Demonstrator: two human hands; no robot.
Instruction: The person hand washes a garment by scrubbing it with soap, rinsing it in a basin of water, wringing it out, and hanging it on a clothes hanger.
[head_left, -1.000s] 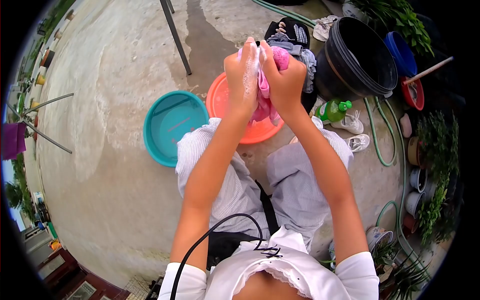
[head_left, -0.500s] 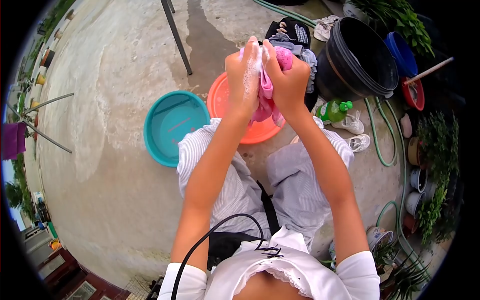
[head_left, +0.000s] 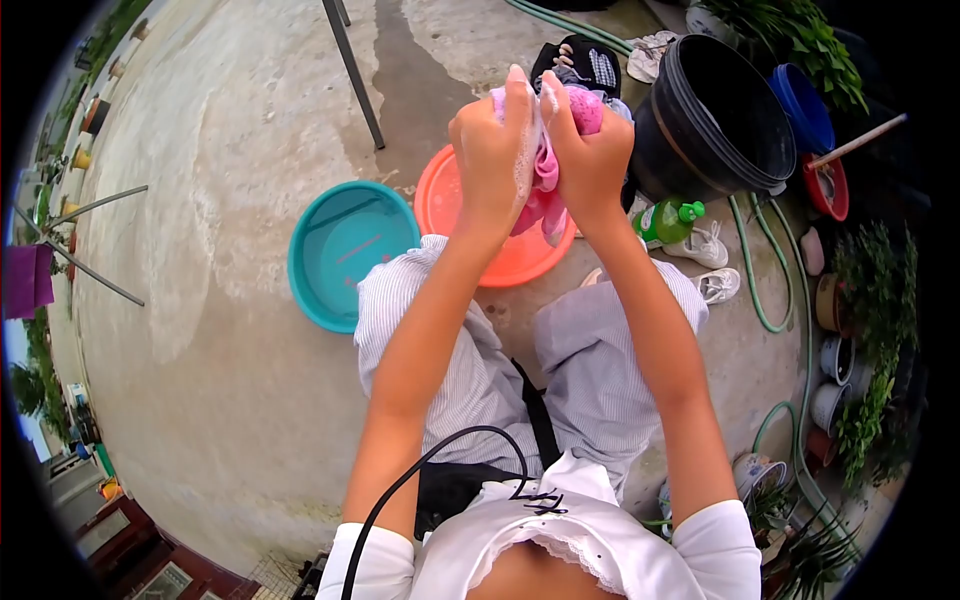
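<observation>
A wet pink cloth (head_left: 545, 165) is bunched between my two hands, held up over an orange basin (head_left: 438, 190). My left hand (head_left: 490, 145) is closed on one side of it, with white suds along the thumb and wrist. My right hand (head_left: 595, 150) grips the other side, its thumb close to the left thumb. Part of the cloth bulges above the right fist, and a loose fold hangs below. Most of my fingers are hidden behind the fists. Just left of the orange basin stands a teal basin (head_left: 355, 210) with water in it.
A green soap bottle (head_left: 662, 222) stands by white shoes (head_left: 705, 248) to the right. Behind it is a large black bucket (head_left: 690, 130), with dark clothes (head_left: 585, 65) piled beside it. A green hose (head_left: 770, 310) runs along the right. A metal pole (head_left: 355, 80) stands on the concrete.
Both fists have shifted slightly up and to the right with the pink cloth still between them. The basins, bottle and bucket have stayed put.
</observation>
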